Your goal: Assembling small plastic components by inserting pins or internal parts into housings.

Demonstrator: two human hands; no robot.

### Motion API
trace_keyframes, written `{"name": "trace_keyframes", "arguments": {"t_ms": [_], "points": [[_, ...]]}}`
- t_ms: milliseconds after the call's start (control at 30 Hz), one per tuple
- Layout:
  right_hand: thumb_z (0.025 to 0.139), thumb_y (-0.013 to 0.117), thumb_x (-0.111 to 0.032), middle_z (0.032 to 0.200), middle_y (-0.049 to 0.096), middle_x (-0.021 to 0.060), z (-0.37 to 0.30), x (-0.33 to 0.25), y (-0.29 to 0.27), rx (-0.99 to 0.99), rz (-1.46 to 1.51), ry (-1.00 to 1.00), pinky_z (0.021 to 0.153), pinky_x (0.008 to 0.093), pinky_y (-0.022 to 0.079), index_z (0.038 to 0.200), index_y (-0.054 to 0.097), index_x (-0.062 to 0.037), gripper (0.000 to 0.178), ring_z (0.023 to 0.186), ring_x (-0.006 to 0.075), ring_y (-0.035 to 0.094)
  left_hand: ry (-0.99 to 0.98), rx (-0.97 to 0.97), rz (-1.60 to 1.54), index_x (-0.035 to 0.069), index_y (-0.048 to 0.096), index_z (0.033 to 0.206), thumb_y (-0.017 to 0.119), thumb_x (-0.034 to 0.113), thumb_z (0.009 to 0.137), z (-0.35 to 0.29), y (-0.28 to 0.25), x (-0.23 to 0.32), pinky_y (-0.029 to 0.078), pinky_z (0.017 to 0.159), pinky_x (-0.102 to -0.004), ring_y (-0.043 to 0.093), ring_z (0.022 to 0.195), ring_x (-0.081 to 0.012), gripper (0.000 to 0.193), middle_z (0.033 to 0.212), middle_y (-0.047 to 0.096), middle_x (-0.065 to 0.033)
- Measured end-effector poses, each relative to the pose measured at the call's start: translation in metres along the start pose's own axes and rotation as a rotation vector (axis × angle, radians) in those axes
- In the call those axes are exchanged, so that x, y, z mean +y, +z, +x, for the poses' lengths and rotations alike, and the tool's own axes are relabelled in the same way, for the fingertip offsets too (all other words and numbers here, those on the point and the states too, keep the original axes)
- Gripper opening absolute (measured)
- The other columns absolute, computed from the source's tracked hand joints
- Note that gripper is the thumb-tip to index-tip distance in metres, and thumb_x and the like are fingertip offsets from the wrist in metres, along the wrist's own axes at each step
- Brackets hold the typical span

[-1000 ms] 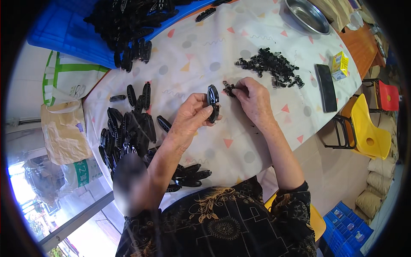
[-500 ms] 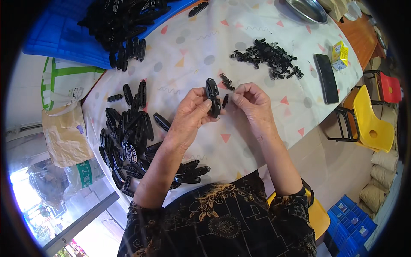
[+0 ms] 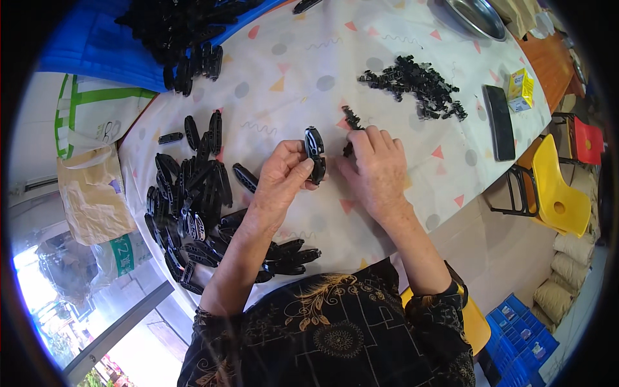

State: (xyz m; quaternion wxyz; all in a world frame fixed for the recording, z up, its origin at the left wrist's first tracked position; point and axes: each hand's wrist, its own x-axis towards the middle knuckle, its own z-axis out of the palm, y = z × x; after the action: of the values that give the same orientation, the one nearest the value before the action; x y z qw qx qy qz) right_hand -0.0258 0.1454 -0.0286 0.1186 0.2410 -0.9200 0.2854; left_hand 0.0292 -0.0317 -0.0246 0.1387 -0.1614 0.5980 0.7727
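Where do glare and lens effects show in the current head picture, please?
Head view: glare washes out the lower left; the fisheye rim falls to black; the black plastic part in the left hand catches a pale highlight.

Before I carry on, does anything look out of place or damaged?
One black piece lies on the tablecloth right of the blue bin, apart from the heap at left; possibly a stray. I see no plain damage to the black part in the left hand.
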Motion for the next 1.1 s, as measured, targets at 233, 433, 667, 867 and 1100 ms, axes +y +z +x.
{"name": "trace_keyframes", "arguments": {"t_ms": [233,433,667,867,1100], "points": [[0.069,0.067,-0.001,0.082,0.053,0.0089,-0.005,0.004,0.006,-0.16,-0.075,-0.044,0.067,0.0378,0.05,0.088,0.054,-0.0043,0.023,0.08,0.0274,0.058,-0.004,0.029,0.016,0.003,0.047,0.117,0.051,0.011,0.095,-0.002,-0.001,-0.002,0.049,0.073,-0.0249,0.062,0.087,-0.0137,0.023,0.107,0.063,-0.01],[0.068,0.063,0.002,0.081,0.056,0.0099,-0.003,0.008,0.0,-0.135,0.005,-0.069,0.065,0.0367,0.051,0.086,0.054,-0.0032,0.021,0.079,0.0265,0.06,0.002,-0.003,0.022,0.003,0.048,0.117,0.051,0.012,0.096,-0.003,0.007,-0.002,0.049,0.073,-0.0253,0.063,0.088,-0.0139,0.023,0.106,0.064,-0.0101],[0.084,0.067,-0.004,0.085,0.067,0.0079,-0.02,0.022,-0.012,-0.141,1.417,0.713,0.067,0.0264,0.053,0.102,0.058,-0.0028,0.02,0.077,0.0135,0.066,0.01,-0.071,0.012,0.003,0.046,0.118,0.05,0.012,0.096,-0.011,0.016,0.008,0.049,0.075,-0.0272,0.064,0.091,-0.0175,0.025,0.109,0.062,-0.0126],[0.086,0.066,-0.004,0.086,0.066,0.009,-0.034,0.017,-0.014,-0.146,1.786,0.842,0.069,0.0244,0.054,0.099,0.059,-0.0031,0.015,0.078,0.0154,0.066,-0.005,-0.111,0.01,0.003,0.045,0.119,0.049,0.012,0.097,-0.013,0.028,0.011,0.049,0.076,-0.0277,0.063,0.09,-0.0164,0.025,0.109,0.062,-0.0128],[0.087,0.064,-0.003,0.088,0.066,0.0098,-0.037,0.013,-0.01,-0.169,1.836,0.828,0.067,0.0249,0.054,0.097,0.06,-0.0023,0.011,0.077,0.0156,0.066,-0.007,-0.1,0.031,0.003,0.045,0.119,0.047,0.011,0.097,-0.015,0.028,0.01,0.049,0.076,-0.0278,0.063,0.091,-0.0154,0.024,0.108,0.062,-0.0115]]}}
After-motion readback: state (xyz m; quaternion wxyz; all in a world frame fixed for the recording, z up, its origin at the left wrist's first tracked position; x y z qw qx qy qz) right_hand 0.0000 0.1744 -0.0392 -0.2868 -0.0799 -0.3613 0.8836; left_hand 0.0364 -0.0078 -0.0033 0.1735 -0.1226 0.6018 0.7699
